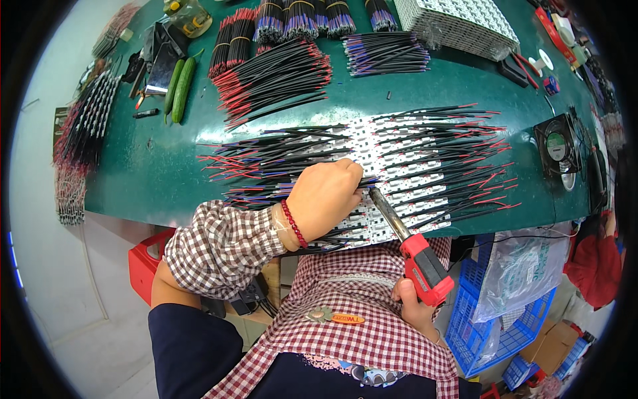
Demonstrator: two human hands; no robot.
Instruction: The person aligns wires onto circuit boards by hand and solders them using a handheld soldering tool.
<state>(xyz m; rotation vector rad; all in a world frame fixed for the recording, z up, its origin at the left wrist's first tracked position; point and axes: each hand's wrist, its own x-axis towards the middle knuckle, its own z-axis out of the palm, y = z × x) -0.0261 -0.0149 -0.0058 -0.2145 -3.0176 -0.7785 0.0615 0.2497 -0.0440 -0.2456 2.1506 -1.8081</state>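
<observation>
White circuit boards (412, 174) lie in a panel on the green table, with rows of black wires (458, 156) fanning out to both sides. The wires on the right end in red tips; those on the left show red and blue tips. Closed in a pinch over the middle of the panel, my left hand (325, 199) holds a black wire (367, 182) with a bluish end. My right hand (415, 307) grips a red and black soldering iron (425, 263) near the table's front edge. Its metal tip meets the board beside the left fingers, close to the wire end.
Behind the panel lie loose red-tipped wires (279, 80), blue-tipped wires (387, 54) and banded bundles (299, 20). A stack of white boards (458, 26) stands at the back right. Two cucumbers (183, 90) lie left, a small black fan (557, 146) stands right. Blue crates (478, 332) sit below.
</observation>
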